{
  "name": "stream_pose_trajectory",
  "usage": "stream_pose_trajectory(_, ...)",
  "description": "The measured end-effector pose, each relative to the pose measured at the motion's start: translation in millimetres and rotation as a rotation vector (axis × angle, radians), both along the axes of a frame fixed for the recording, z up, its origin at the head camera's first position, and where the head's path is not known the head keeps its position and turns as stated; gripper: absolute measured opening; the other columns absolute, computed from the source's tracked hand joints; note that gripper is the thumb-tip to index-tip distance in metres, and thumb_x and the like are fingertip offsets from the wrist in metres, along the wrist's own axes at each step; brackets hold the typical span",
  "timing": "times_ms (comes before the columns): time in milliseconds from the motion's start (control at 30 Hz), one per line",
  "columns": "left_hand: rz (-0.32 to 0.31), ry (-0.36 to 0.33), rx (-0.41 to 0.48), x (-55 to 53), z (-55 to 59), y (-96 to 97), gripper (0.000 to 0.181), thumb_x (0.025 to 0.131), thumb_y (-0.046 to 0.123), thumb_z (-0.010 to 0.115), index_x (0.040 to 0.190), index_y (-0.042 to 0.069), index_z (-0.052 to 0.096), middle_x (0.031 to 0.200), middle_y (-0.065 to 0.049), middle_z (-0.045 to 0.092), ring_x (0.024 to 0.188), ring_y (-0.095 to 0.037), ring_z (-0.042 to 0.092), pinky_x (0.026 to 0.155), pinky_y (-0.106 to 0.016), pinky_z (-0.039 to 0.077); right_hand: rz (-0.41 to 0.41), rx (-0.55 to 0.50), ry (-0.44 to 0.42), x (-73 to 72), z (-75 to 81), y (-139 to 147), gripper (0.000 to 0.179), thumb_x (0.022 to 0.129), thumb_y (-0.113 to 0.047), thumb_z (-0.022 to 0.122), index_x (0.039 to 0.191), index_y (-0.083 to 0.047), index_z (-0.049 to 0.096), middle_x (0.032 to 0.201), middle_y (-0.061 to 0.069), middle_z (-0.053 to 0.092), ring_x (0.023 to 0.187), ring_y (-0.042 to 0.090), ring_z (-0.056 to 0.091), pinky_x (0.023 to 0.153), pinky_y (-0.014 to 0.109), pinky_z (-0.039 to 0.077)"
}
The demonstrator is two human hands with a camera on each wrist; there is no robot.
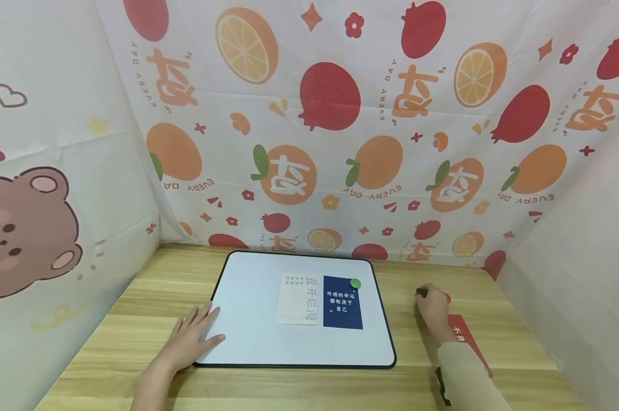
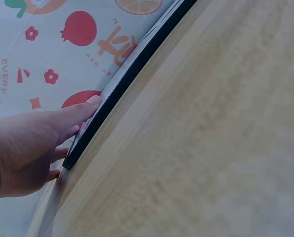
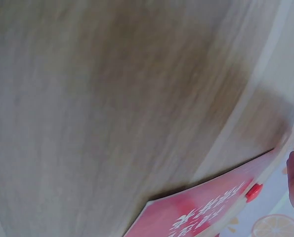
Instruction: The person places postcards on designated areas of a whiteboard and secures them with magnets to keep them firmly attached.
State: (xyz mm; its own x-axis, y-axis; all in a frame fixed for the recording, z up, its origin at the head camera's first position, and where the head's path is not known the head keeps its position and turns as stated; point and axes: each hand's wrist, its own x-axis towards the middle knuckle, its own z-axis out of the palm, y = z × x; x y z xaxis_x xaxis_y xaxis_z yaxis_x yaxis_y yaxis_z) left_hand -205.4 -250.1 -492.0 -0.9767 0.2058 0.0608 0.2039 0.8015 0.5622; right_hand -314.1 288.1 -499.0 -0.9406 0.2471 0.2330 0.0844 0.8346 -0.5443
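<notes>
A whiteboard (image 1: 253,308) with a black rim lies flat on the wooden table. My left hand (image 1: 186,338) rests spread over its left edge, the thumb on the white surface. On the board are a pale printed card (image 1: 295,297) and a dark blue card (image 1: 342,314), whose top right corner bears a round green magnet (image 1: 356,283). Right of the board, my right hand (image 1: 434,308) pinches a small black magnet (image 1: 421,292) between thumb and fingers. Beside that hand, a red magnet (image 3: 254,192) sits just past a red card (image 3: 206,207), which the forearm partly covers.
A dark flat piece (image 1: 441,385) shows from under the right sleeve. Around the wooden table (image 1: 340,391) hang printed cloths: fruit patterns on the back cloth (image 1: 330,131), a bear on the left one (image 1: 27,228).
</notes>
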Motion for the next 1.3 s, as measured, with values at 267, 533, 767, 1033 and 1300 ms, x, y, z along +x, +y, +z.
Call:
stream_pose_trajectory(267, 0.002, -0.005, 0.002, 0.5, 0.0, -0.4, 0.07, 0.086, 0.041, 0.061, 0.134, -0.006, 0.041, 0.142, -0.03, 0.024, 0.127, -0.053, 0.013, 0.099, -0.065, 0.005, 0.007, -0.035, -0.014, 0.2, 3.2, -10.2, 0.027, 0.082, -0.002, 0.06, 0.107, 0.009, 0.057, 0.104, 0.032, 0.057, 0.095, 0.045, 0.056, 0.076, 0.052, 0.049)
stream_pose_trajectory(533, 0.001, -0.023, 0.005, 1.0, -0.6, -1.0, 0.071, 0.085, 0.042, 0.061, 0.134, -0.006, 0.041, 0.142, -0.029, 0.024, 0.127, -0.053, 0.013, 0.099, -0.065, 0.004, 0.021, -0.074, -0.013, -0.8, 3.8, -19.9, 0.026, 0.081, -0.001, 0.063, 0.106, 0.008, 0.059, 0.104, 0.032, 0.057, 0.094, 0.044, 0.058, 0.074, 0.047, 0.051)
stream_pose_trajectory(767, 0.003, -0.025, 0.005, 0.7, 0.1, -0.8, 0.071, 0.085, 0.042, 0.061, 0.134, -0.006, 0.041, 0.142, -0.029, 0.023, 0.127, -0.053, 0.012, 0.099, -0.065, 0.004, 0.043, -0.098, 0.009, -2.6, 5.4, -28.5, 0.026, 0.081, -0.001, 0.063, 0.105, 0.006, 0.06, 0.103, 0.029, 0.058, 0.094, 0.042, 0.058, 0.075, 0.048, 0.051)
stream_pose_trajectory(1033, 0.006, -0.034, -0.002, 0.1, -1.5, -1.1, 0.072, 0.085, 0.044, 0.06, 0.135, -0.005, 0.04, 0.143, -0.029, 0.023, 0.127, -0.053, 0.011, 0.099, -0.065, 0.003, 0.066, -0.128, 0.002, -4.1, 8.0, -37.3, 0.026, 0.08, -0.001, 0.063, 0.105, 0.005, 0.061, 0.103, 0.028, 0.059, 0.094, 0.04, 0.058, 0.075, 0.046, 0.051)
stream_pose_trajectory(1300, 0.004, -0.02, -0.001, -0.9, -1.0, -0.2, 0.072, 0.086, 0.043, 0.06, 0.135, -0.005, 0.04, 0.143, -0.028, 0.022, 0.127, -0.053, 0.012, 0.1, -0.065, 0.004, 0.054, -0.172, -0.011, -4.1, 12.6, -44.7, 0.026, 0.079, -0.001, 0.065, 0.105, 0.004, 0.061, 0.1, 0.027, 0.06, 0.079, 0.034, 0.061, 0.06, 0.036, 0.054)
